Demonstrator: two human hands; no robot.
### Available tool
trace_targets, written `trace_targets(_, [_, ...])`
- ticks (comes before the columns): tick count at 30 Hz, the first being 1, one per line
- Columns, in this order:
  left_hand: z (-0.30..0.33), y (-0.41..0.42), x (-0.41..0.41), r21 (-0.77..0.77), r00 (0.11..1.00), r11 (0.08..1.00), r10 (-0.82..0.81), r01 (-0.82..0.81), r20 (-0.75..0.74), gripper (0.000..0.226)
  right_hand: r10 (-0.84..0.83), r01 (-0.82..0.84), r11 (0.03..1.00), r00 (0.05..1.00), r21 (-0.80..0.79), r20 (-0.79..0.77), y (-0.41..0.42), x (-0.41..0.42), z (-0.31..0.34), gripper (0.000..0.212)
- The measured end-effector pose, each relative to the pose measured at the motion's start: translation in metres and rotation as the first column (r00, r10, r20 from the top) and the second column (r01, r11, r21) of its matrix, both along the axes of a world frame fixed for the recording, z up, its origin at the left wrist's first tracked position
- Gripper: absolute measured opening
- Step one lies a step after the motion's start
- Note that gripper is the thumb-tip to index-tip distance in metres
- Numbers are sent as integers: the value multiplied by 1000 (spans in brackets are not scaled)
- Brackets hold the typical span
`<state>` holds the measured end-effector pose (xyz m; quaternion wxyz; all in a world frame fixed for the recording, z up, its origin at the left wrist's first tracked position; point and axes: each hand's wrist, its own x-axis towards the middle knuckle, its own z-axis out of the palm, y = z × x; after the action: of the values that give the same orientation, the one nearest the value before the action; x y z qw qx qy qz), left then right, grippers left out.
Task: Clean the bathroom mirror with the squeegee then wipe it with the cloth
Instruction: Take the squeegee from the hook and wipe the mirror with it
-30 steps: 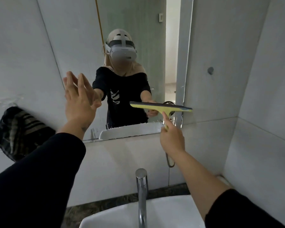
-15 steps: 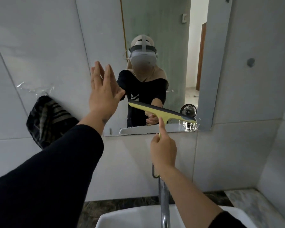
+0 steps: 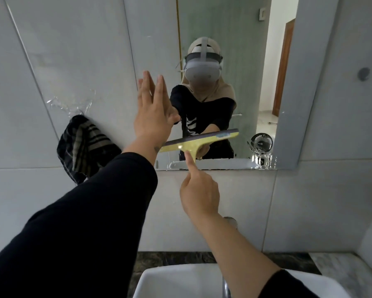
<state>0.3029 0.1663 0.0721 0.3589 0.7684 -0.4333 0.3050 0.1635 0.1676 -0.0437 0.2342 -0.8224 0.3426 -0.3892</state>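
Observation:
The bathroom mirror (image 3: 241,50) hangs on the grey tiled wall ahead. My right hand (image 3: 199,195) grips the handle of a yellow squeegee (image 3: 204,140), forefinger stretched up along it. Its dark blade lies against the lower part of the glass, tilted up to the right. My left hand (image 3: 153,114) is flat, fingers together and pointing up, at the mirror's left edge; whether it touches the glass I cannot tell. A dark striped cloth (image 3: 84,147) hangs on the wall left of the mirror.
A white sink (image 3: 170,282) with a chrome tap (image 3: 229,222) sits below me, on a dark marble counter (image 3: 331,265). A small chrome fan (image 3: 261,145) stands at the mirror's lower right corner. A clear plastic hook patch (image 3: 71,104) is above the cloth.
The squeegee has shifted left along the lower mirror and tilted up to the right. My head has turned, so mirror and cloth sit further right in view. My left hand stays raised.

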Motion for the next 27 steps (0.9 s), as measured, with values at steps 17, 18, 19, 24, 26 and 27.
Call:
trace_targets(17, [-47, 11, -23, 105, 998, 993, 61, -60, 2, 88, -154, 27, 961, 878, -274, -453, -37, -53, 13, 78])
trace_targets(18, [-54, 11, -29, 127, 999, 991, 44, -43, -3, 88, -166, 40, 961, 876, -274, -452, -40, -58, 14, 79])
trace_targets(19, [-60, 11, -35, 145, 1000, 989, 26, -24, -9, 88, -173, 53, 962, 876, -267, -449, -43, -63, 14, 80])
trace_targets(24, [-81, -1, -58, 222, 1000, 975, -12, 9, 13, 90, -201, 93, 961, 882, -260, -425, -60, -90, 10, 84])
trace_targets(26, [-86, -10, -63, 234, 999, 972, -11, 2, 38, 93, -214, 106, 959, 878, -264, -427, -68, -96, 8, 85])
trace_targets(27, [-88, -14, -65, 230, 999, 973, -11, 1, 42, 95, -221, 111, 958, 876, -265, -429, -72, -99, 6, 84])
